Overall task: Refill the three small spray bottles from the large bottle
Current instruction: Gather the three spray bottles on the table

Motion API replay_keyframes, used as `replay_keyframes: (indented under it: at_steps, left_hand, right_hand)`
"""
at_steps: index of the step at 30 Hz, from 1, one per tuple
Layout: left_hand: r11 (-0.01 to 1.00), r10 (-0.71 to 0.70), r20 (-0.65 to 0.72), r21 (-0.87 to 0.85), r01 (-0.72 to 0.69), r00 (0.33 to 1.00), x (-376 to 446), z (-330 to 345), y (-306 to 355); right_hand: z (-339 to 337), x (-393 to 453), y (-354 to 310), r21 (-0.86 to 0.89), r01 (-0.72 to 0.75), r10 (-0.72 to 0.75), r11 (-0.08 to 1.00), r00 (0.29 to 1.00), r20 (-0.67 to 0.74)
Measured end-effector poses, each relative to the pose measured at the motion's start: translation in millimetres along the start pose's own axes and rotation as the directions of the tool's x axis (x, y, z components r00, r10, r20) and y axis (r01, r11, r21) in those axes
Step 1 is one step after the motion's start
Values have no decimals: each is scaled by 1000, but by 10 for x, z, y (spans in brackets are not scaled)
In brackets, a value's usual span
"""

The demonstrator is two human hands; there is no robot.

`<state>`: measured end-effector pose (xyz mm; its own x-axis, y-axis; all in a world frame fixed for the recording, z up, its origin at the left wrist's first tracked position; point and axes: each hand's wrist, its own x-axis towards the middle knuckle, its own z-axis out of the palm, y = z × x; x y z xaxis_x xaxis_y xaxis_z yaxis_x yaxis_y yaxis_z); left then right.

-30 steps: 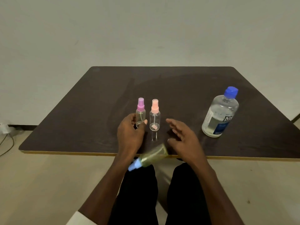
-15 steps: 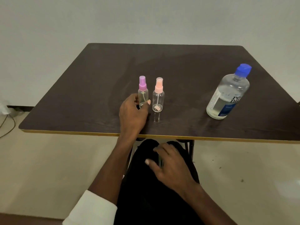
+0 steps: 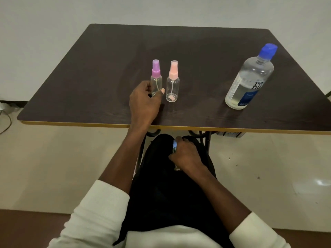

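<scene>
The left hand holds the purple-capped spray bottle, which stands upright on the desk beside the pink-capped spray bottle. The large bottle stands well apart. The right hand grips a blue-capped spray bottle on the lap.

A dark brown wood-grain worktop with a dull sheen is edged in a yellowish band. Clear glossy plastic is seen in the purple-capped small spray bottle, the pink-capped small spray bottle and the large blue-capped bottle, which is wrapped in a smooth printed label.
</scene>
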<state>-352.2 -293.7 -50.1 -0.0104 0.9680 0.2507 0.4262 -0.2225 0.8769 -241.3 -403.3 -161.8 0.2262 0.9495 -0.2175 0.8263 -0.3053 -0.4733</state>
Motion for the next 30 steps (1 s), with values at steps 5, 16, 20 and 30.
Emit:
replay_keyframes:
  at_steps: [5, 16, 20, 30]
  left_hand:
    - [1000, 20, 14, -1, -20, 1000, -5, -29, -5]
    - [999, 37, 49, -29, -35, 998, 0, -68, -28]
    - [997, 40, 58, -69, -36, 997, 14, -94, -50]
    - [993, 6, 94, -114, 5, 996, 264, -94, -71]
  right_hand:
    - [-49, -43, -24, 110, -31, 34, 993, 999, -28]
    - [-489, -563, -225, 395, 161, -170, 904, 985, -14]
    - [-935, -812, -423, 511, 390, -362, 766, 919, -159]
    - [-1640, 366, -604, 624, 445, 60, 642, 783, -620]
